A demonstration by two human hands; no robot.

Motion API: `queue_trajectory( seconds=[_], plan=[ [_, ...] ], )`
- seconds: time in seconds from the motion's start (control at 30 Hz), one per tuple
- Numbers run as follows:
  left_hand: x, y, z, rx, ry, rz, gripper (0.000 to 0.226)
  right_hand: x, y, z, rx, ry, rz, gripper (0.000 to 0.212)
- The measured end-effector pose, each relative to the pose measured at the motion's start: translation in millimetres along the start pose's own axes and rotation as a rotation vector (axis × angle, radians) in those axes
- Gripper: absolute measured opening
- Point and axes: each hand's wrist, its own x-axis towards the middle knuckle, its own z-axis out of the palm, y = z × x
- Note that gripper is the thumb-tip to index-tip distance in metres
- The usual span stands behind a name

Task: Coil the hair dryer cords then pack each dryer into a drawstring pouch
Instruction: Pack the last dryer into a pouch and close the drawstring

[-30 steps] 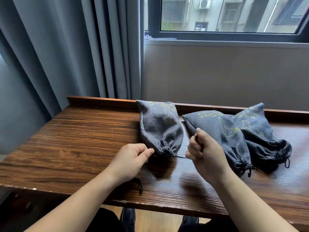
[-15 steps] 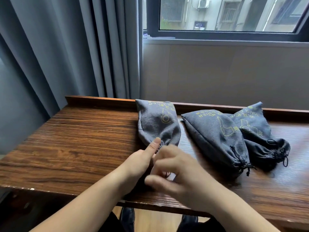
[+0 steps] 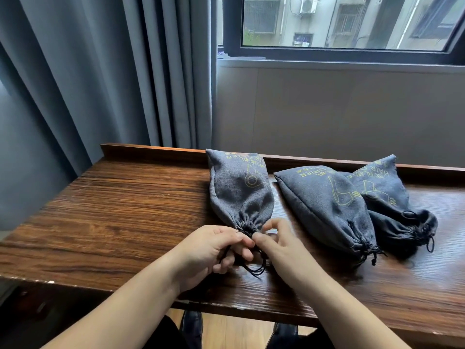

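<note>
Behind: grey pleated curtain [image 3: 100,79], dark-framed window [image 3: 339,50] onto pale buildings, plain beige wall panel beneath. Below: dark brown wood-grain worktop [image 3: 105,222] with a raised back lip.

Just beyond both grips: grey fabric drawstring pouch with yellow print [image 3: 239,192], lying full and rounded, gathered neck pointing toward the body. Off to the right of the grips, well apart from them: second grey printed pouch [image 3: 327,205], cinched, and darker third pouch [image 3: 392,205] leaning against its far side, also cinched. No dryer visible anywhere; presumably one inside each bulging pouch, so likely the last closure of the set.

Left hand [image 3: 214,250]: fingers curled, pinching thin black drawstring cord [image 3: 254,267] right at the puckered neck. Right hand [image 3: 279,245]: thumb and forefinger meeting at the same neck, apparently nipping the cord too, other fingers lifted loose. Slack loops of cord trailing under and between both grips onto the worktop.

Handling, as a judgement: cloth soft and limp, no shape of its own, bulk and weight coming from the hard lump inside. Cord thin, smooth, prone to slipping through fingertips, hence a pinch close to the gathers rather than at the loose ends. Best hold for moving: around the neck just behind the gathers, or under the belly, never by cord alone if the knot is not yet set.
</note>
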Motion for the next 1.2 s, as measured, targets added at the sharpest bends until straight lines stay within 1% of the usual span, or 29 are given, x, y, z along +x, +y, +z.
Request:
queue_trajectory(
  seconds=[0.03,0.07,0.17,0.2,0.27,0.33,0.43,0.57,0.67,0.73,0.83,0.93,1.0,1.07,1.13,1.2],
  plan=[
    [0,0,-1,0.026,0.009,0.004,0.026,-1,1,3,0.027,-0.034,-0.002,0.05],
    [0,-1,-1,0.072,0.022,0.013,0.026,-1,1,6,0.05,-0.059,0.002,0.048],
    [-2,-2,-3,0.234,0.093,0.077,0.028,-2,2,5,0.205,-0.088,0.021,0.022],
    [-3,-2,-4,0.269,0.121,0.107,0.031,-2,1,1,0.245,-0.091,0.02,0.017],
    [-5,0,-9,0.386,0.193,0.183,0.036,0,-1,-9,0.185,-0.056,-0.061,0.013],
    [-5,2,-14,0.511,0.259,0.256,0.04,4,-5,-19,0.078,-0.04,-0.169,0.013],
    [-3,4,-22,0.556,0.313,0.299,0.042,8,-9,-26,0.014,-0.035,-0.25,0.017],
    [-3,3,-31,0.622,0.33,0.333,0.043,12,-6,-33,0.018,-0.058,-0.278,0.025],
    [-3,-2,-35,0.593,0.32,0.301,0.042,15,0,-34,-0.003,-0.049,-0.273,0.026],
    [-3,-5,-35,0.61,0.299,0.272,0.041,14,4,-35,-0.116,-0.056,-0.313,0.022],
    [-5,-5,-37,0.655,0.298,0.302,0.04,9,6,-39,-0.402,-0.078,-0.388,0.017],
    [-4,-5,-40,0.673,0.293,0.344,0.04,10,5,-45,-0.437,-0.042,-0.408,0.018],
    [-1,-7,-41,0.705,0.291,0.333,0.04,11,4,-45,-0.503,-0.053,-0.417,0.017],
    [2,-10,-41,0.788,0.293,0.326,0.037,10,5,-44,-0.597,-0.085,-0.416,0.015],
    [4,-12,-39,0.81,0.261,0.313,0.032,8,5,-45,-0.667,-0.105,-0.365,0.018],
    [3,-11,-34,0.836,0.211,0.293,0.028,5,3,-44,-0.754,-0.085,-0.323,0.026]
  ],
)
